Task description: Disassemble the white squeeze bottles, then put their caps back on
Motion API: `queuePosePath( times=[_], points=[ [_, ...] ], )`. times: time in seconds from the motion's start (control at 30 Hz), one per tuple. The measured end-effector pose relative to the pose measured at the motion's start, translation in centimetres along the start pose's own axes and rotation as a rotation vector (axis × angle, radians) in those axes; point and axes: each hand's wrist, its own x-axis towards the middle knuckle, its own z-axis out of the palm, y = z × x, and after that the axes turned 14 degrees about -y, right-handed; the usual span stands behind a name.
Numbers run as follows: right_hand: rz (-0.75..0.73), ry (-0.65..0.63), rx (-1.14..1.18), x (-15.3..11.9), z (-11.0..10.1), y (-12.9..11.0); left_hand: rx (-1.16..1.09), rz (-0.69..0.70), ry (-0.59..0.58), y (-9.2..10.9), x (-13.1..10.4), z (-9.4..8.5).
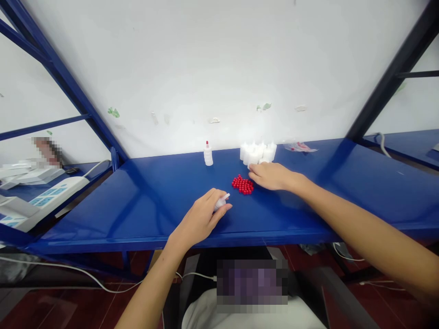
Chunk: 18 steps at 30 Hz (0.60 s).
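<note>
My left hand (200, 214) is wrapped round a small white squeeze bottle (221, 202) near the front edge of the table. The bottle is tilted, with its bare white nozzle pointing right, and the palm hides most of its body. My right hand (269, 176) is lowered at the front of a cluster of white nozzle bottles (260, 152). Its fingers are bent and pressed together, and what is in them, if anything, is hidden. Between my hands lies a patch of small red caps (243, 184). Farther back a white bottle with a red cap (208, 156) stands upright.
The blue table (154, 196) meets a white wall (212, 68) at its back. A clear plastic bag (300, 146) with something red lies right of the bottles. Blue posts frame both sides. A white power strip (51, 201) and white boxes sit at the far left.
</note>
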Motion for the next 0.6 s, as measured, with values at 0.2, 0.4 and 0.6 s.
queuePosePath(
  times=[0.2, 0.4, 0.6],
  points=[
    [0.047, -0.126, -0.01, -0.2, -0.41, -0.47, -0.013, -0.024, -0.016, 0.09, -0.01, 0.05],
    [0.04, -0.155, 0.029, -0.13, -0.56, -0.48, -0.03, -0.04, -0.026, 0.14, 0.04, 0.11],
    [-0.034, -0.098, 0.033, 0.01, -0.23, -0.78, -0.025, -0.039, -0.025, 0.02, 0.09, 0.12]
  ],
)
